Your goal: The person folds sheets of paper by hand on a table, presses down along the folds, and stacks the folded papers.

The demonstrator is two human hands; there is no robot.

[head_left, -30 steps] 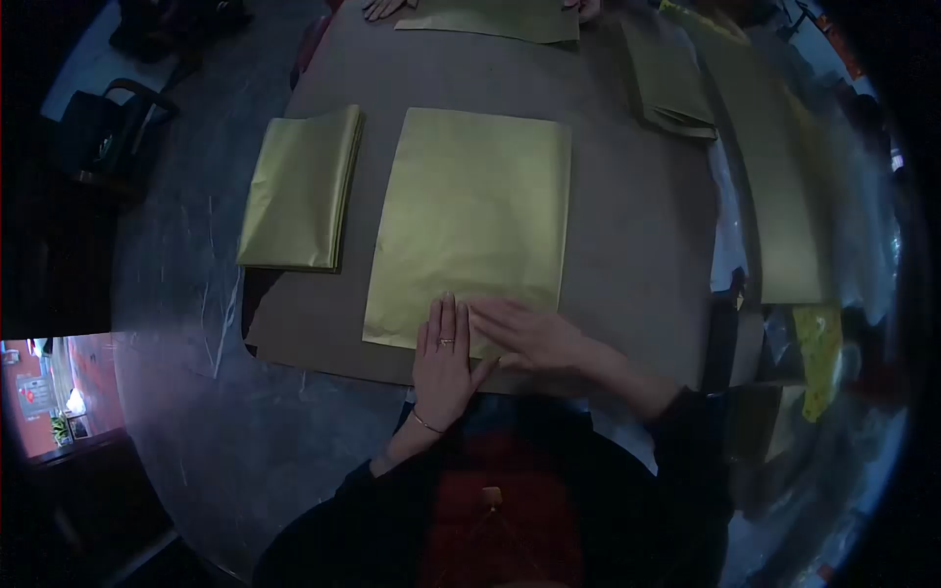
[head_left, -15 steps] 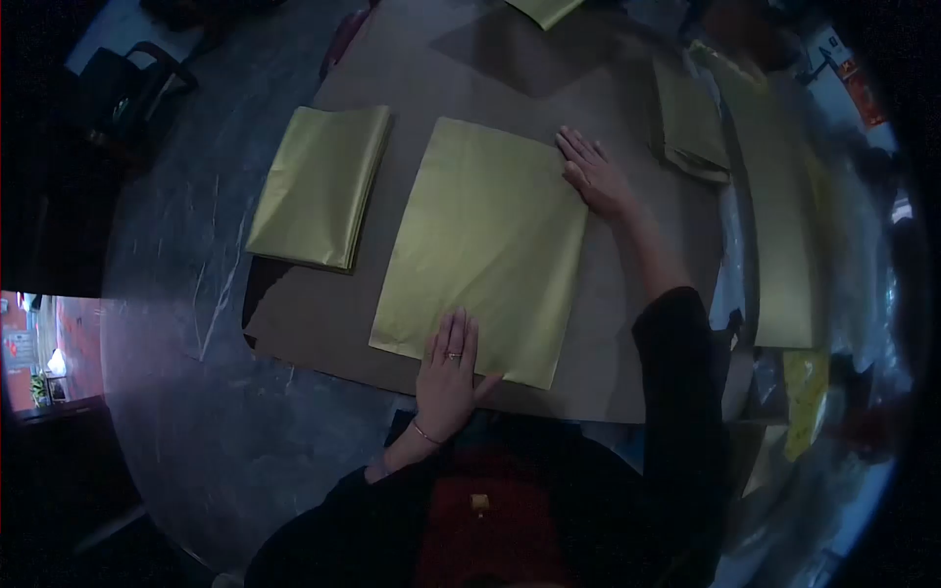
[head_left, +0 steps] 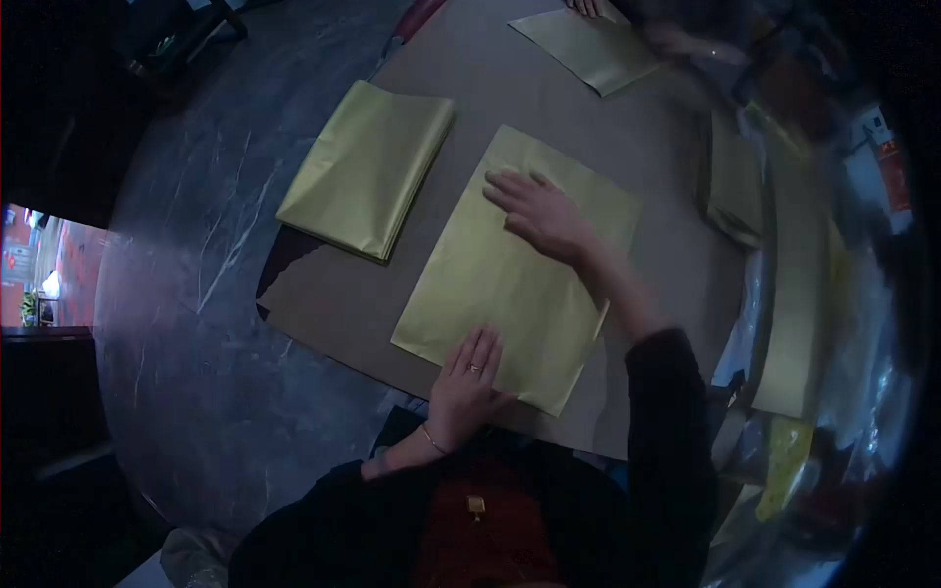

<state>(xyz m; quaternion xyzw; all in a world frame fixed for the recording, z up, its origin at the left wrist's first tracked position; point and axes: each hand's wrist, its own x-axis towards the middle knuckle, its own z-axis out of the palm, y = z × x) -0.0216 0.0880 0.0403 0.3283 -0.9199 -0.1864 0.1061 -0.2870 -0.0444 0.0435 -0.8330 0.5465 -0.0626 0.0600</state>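
A gold-coloured paper sheet [head_left: 505, 279] lies flat in front of me on a brown cardboard sheet [head_left: 333, 318]. Across its near edge rests my left hand [head_left: 470, 382], fingers stretched out, a ring on one finger. My right hand [head_left: 534, 211] is on the upper part of the paper, palm down with the fingers extended. Neither hand grips anything. Left of the sheet sits a stack of folded gold paper [head_left: 368, 171], its folded layers showing along the right and lower edges.
Another person's hand [head_left: 585, 5] touches a gold sheet [head_left: 593, 49] across the table. More folded gold paper [head_left: 733, 181] lies at the right, beside a long gold strip [head_left: 789, 314] and clear plastic wrapping [head_left: 867, 372]. The dark marbled tabletop [head_left: 186, 294] shows at left.
My right hand has moved left from the sheet's right edge onto its upper middle. My left hand stays at the near edge. The view has shifted, bringing more of the far sheet and another person's hand into sight.
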